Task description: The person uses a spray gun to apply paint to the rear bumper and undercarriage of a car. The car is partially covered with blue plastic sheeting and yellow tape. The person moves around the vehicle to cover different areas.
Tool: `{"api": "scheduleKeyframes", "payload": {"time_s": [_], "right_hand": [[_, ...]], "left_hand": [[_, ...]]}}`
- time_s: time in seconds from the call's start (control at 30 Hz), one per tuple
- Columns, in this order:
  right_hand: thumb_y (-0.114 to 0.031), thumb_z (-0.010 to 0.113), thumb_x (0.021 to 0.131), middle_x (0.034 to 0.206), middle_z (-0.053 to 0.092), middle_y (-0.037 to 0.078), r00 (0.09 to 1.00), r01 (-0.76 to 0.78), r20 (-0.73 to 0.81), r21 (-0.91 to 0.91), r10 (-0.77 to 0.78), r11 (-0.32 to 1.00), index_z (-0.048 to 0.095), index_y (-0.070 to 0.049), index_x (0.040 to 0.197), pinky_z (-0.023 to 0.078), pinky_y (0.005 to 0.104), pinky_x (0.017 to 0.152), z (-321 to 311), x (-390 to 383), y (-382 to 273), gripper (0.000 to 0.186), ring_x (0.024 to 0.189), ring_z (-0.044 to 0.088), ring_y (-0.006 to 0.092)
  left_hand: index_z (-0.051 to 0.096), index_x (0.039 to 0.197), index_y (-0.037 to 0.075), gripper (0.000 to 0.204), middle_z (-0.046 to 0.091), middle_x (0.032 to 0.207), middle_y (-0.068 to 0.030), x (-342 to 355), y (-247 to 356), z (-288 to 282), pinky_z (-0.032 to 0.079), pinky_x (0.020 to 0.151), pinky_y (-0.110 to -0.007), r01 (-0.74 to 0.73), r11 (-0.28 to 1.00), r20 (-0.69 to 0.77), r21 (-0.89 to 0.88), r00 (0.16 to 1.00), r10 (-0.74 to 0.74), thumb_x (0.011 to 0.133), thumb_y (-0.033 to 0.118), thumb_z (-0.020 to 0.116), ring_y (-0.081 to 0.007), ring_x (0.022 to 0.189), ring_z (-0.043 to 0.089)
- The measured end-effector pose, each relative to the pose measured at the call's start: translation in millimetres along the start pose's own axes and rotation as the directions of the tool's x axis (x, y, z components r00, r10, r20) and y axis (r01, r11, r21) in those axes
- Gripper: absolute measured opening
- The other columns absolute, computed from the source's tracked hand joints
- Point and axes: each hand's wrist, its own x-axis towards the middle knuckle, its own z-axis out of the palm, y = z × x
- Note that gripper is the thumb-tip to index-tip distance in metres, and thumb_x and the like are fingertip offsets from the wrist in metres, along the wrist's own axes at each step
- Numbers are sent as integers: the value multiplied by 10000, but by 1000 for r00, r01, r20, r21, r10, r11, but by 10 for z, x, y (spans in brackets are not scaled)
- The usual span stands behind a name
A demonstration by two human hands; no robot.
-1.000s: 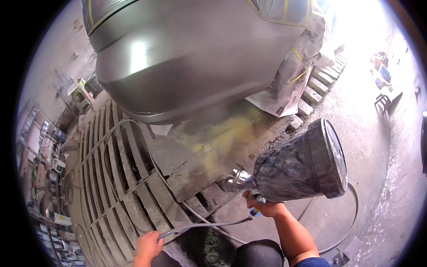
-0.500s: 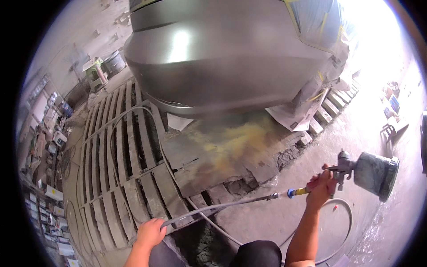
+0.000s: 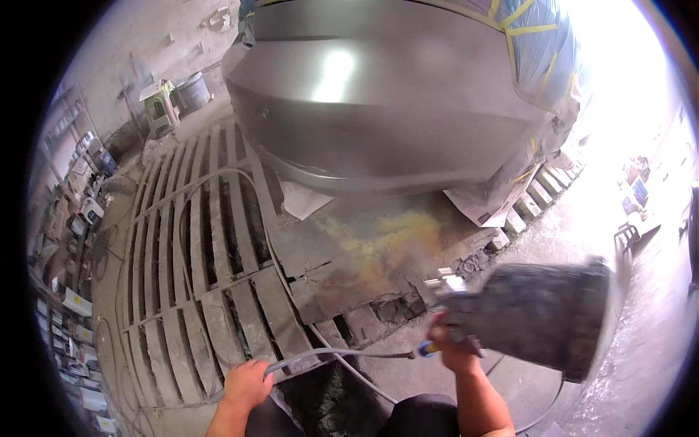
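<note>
Below a gray car bumper (image 3: 386,109) at upper center, a person's right hand (image 3: 450,351) grips a spray gun (image 3: 502,304) at lower right, its dark cup (image 3: 546,313) stretching rightward, and sits nearer the bumper than the left hand (image 3: 247,384), which clasps a gray hose (image 3: 313,352) at lower left.

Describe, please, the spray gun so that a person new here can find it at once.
Start from the big grey vehicle panel at the top middle. Below it and to the right, the person's right hand holds the spray gun. Its bulky dark cup and shiny metal front set it apart from the thin grey hose nearby.
</note>
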Motion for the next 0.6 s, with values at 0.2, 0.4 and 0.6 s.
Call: {"api": "scheduleKeyframes", "payload": {"time_s": [0.2, 0.4, 0.6], "right_hand": [[-185, 533, 897, 1100, 517, 64, 680, 205, -701, -100, -215, 974, 397, -88, 1235, 431, 216, 514, -184, -221, -655, 376, 656, 506, 75], [-164, 529, 901, 1042, 518, 30, 786, 161, -600, -30, -147, 986, 386, -114, 1249, 394, 195, 451, 397, -150, -769, 379, 623, 477, 59], [-136, 543, 883, 894, 511, 16, 993, -41, -117, -84, 31, 996, 455, -105, 1099, 392, 217, 564, 1610, -254, -460, 235, 678, 460, 71]], "left_hand": [[621, 834, 109, 165, 609, 781, -107, 7, -194, -103, 473, 649, -432, -30, 990, -10, -140, 1000, 29, 741, 242, 592, -322, 748, 592], [608, 836, 110, 170, 612, 790, -104, -210, -503, -287, 481, 637, -434, 71, 987, 55, -146, 996, -63, 743, 252, 595, -325, 733, 599], [580, 869, 112, 189, 619, 826, -111, -641, -798, -576, 483, 654, -448, 221, 974, 208, -47, 956, -207, 749, 257, 588, -338, 735, 605]]}}
